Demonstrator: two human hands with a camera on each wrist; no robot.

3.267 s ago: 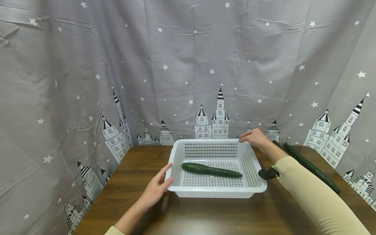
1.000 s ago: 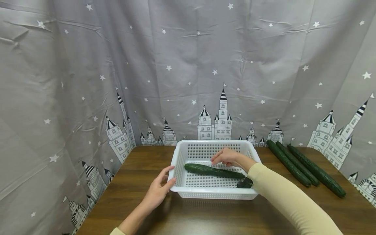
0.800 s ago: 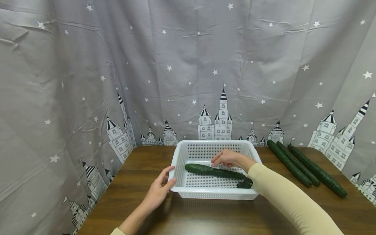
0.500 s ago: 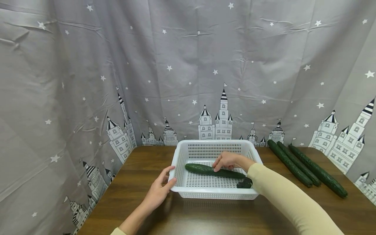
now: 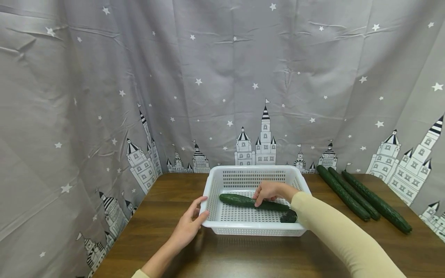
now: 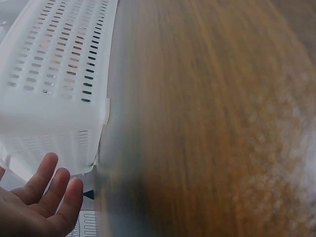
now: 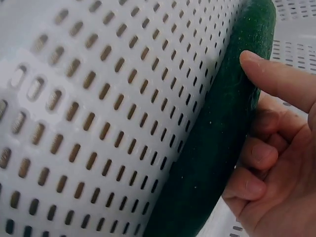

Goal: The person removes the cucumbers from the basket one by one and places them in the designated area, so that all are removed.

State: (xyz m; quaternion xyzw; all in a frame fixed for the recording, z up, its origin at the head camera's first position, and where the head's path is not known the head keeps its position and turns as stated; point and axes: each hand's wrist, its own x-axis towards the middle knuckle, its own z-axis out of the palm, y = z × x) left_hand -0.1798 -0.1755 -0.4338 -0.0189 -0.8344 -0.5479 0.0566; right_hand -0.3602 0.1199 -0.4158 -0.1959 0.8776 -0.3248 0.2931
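Note:
A white plastic basket (image 5: 257, 227) with slotted walls stands on the wooden table, and a long dark green cucumber (image 5: 236, 199) lies slantwise inside it. My right hand (image 5: 270, 191) reaches in from the right and grips the cucumber near its middle. In the right wrist view the thumb lies along one side of the cucumber (image 7: 212, 133), with the other fingers curled against the opposite side. My left hand (image 5: 187, 222) holds the basket's left rim, thumb and index fingertip on it. The left wrist view shows its other fingers (image 6: 69, 202) loosely bent beside the basket wall (image 6: 54, 111).
Three more cucumbers (image 5: 377, 202) lie side by side on the right of the table (image 5: 167, 200), outside the basket. A grey curtain (image 5: 215, 58) printed with castles and stars hangs behind and at the sides. A small black device (image 5: 288, 217) sits at the right wrist.
My right hand has moved from the basket's far right rim down into it, then closed its thumb and fingers on the cucumber. The left hand stays at the left rim.

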